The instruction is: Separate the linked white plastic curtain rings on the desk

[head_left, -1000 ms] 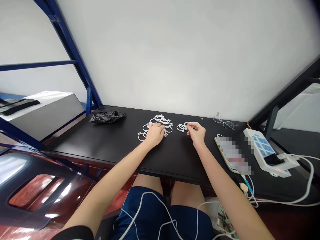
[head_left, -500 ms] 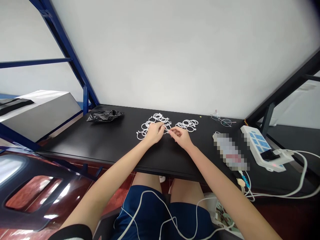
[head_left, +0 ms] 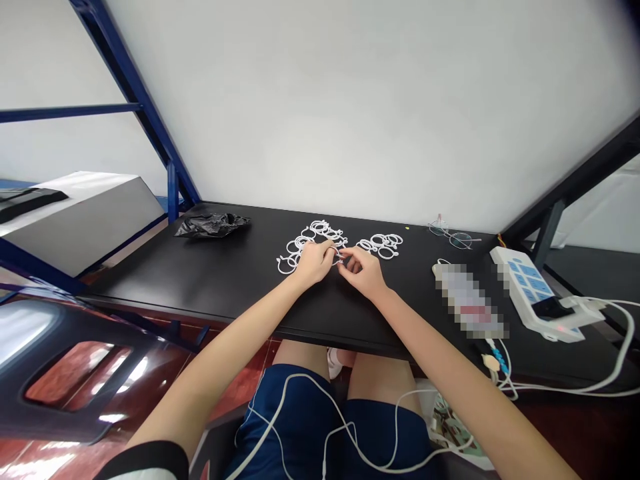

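Black table (head_left: 210, 287) ahead: my left hand (head_left: 315, 261) pinches a white ring (head_left: 338, 253), nine o'clock from my right hand (head_left: 363, 269) (whose grip I can't tell).

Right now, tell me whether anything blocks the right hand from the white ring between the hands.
Nothing visible does: the right hand has its fingertips at the white ring, and the left hand is on the ring's other side.

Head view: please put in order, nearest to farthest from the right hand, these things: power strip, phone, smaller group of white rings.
1. Smaller group of white rings, just beyond the right hand.
2. Phone, to its right.
3. Power strip, farther right, past the phone.
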`<state>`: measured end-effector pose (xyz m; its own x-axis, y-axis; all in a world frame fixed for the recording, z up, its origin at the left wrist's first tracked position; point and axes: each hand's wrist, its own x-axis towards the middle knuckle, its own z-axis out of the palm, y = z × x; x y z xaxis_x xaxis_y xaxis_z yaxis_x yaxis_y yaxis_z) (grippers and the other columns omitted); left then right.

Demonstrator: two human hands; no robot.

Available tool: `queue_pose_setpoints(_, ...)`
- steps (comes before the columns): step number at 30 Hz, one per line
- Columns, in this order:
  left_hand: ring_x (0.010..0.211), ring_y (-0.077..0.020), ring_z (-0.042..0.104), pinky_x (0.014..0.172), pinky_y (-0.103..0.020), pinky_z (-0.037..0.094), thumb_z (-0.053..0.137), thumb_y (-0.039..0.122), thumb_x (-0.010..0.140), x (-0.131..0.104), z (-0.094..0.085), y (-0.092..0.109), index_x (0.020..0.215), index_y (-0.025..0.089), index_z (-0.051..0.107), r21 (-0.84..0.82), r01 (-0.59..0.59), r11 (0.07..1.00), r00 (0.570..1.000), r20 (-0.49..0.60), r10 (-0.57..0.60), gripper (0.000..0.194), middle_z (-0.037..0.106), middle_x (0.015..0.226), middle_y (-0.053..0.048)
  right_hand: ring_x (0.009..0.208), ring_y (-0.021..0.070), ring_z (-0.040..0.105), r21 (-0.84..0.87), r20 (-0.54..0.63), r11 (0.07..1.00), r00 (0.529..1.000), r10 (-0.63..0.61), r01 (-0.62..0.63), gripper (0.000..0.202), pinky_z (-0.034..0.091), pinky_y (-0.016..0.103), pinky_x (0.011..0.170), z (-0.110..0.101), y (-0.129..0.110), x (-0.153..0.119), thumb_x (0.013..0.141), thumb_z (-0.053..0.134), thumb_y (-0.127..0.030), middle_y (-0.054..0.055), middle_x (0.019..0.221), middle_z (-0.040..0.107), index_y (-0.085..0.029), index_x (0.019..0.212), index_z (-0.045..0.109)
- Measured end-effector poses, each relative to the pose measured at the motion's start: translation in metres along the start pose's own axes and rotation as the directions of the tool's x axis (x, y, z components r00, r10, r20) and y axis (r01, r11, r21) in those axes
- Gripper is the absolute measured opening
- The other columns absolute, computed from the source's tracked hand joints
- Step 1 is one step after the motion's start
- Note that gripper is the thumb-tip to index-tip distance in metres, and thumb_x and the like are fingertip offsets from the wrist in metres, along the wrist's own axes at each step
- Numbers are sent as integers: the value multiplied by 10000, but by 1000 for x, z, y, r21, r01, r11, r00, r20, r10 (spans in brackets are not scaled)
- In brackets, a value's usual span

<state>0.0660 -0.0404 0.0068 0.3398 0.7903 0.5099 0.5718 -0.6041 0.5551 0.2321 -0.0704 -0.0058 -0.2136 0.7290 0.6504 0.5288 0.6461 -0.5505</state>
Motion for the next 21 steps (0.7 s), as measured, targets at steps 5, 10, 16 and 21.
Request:
queue_pose_setpoints(5, 581, -142, 532, 678, -260, 371, 364, 161, 886, 0, -1, 1, 728, 178, 612, 44, 33, 999, 999, 32, -34, 294, 582, 603, 2, 506, 98, 535, -23, -8, 1000, 1000, 2, -2, 60, 469, 239, 512, 1, 1, 0, 793, 616, -205, -16, 695, 573, -213, 853, 616)
queue_pose_setpoints(10, 576, -143, 525, 665, -263, 366, 365, 161, 885, 0, -1, 3, 717, 184, 597, 68, 52, 996, 998, 39, -55, 287, 576, 603, 2, 524, 114, 542, -29, 33, 997, 996, 79, -78, 39, 472, 260, 540, 0, 3, -1, 808, 612, -258, -2, 701, 573, -220, 810, 622)
queue_pose_setpoints(16, 572, -140, 522, 704, -278, 391, 396, 164, 874, 1, 1, 3, 817, 182, 624, 35, 31, 999, 999, 25, -32, 236, 575, 603, 14, 496, 123, 517, 30, 31, 980, 980, 198, -198, 116, 438, 277, 509, -1, 3, 1, 785, 630, -321, 7, 676, 591, -222, 726, 618)
queue_pose_setpoints(21, 622, -129, 561, 833, -320, 414, 429, 159, 865, 1, 2, 2, 1059, 162, 601, -19, -16, 1000, 1000, 24, 17, 259, 626, 729, 7, 456, 127, 499, 122, -46, 946, 951, 306, -299, 142, 398, 278, 488, -4, 5, 4, 744, 669, -340, -16, 561, 554, -219, 697, 610)
